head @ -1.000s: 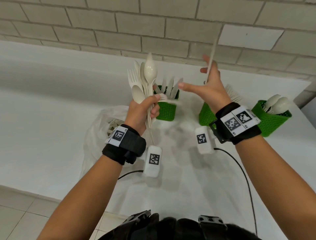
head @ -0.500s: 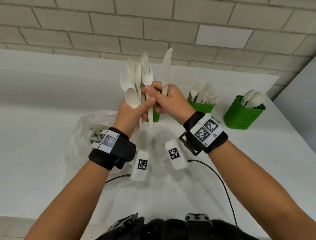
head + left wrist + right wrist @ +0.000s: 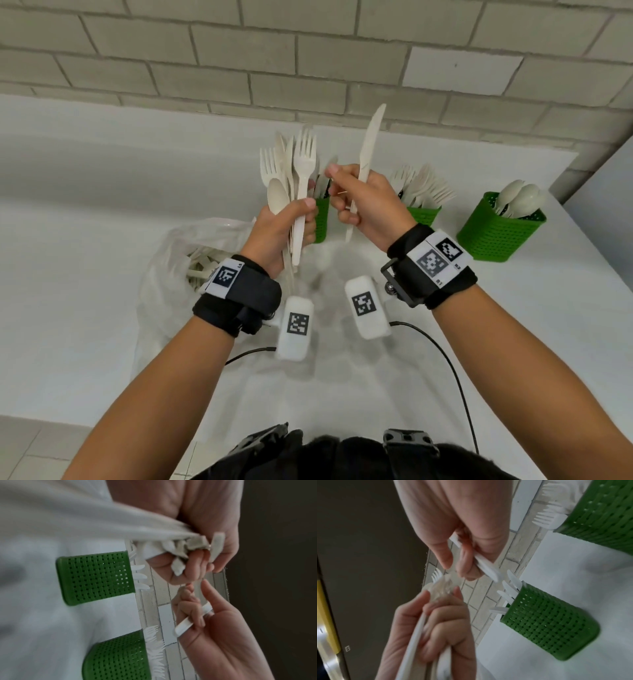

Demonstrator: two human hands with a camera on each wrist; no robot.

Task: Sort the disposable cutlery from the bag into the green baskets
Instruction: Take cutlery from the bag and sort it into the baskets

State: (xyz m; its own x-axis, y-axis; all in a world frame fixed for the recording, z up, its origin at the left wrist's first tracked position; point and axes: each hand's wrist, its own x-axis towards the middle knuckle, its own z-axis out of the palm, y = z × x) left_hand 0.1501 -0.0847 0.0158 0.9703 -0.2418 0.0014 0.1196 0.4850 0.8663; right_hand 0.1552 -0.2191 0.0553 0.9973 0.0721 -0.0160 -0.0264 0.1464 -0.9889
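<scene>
The bag (image 3: 178, 274) lay open on the counter (image 3: 85, 212) to the left of my left fingers, with cutlery remaining inside it. My left hand (image 3: 277, 233) was clenched around a mixed bundle (image 3: 291, 178) of forks and spoons, held upright with the heads fanned above my fingers, probably so that each type could be identified and drawn out singly. My right hand (image 3: 366, 205), just beside the left, grasped one knife (image 3: 368, 150) by its handle, blade up; the index finger and thumb extended toward the bundle, apparently to pick out another piece. Beyond my left fingers stood the knife basket (image 3: 321, 222), partly hidden by them. Beyond my right fingers stood the fork basket (image 3: 423, 214), and further right the spoon basket (image 3: 496, 233). Each basket held one type only, so the knife in my right hand likely belonged in the basket nearest the bundle.
</scene>
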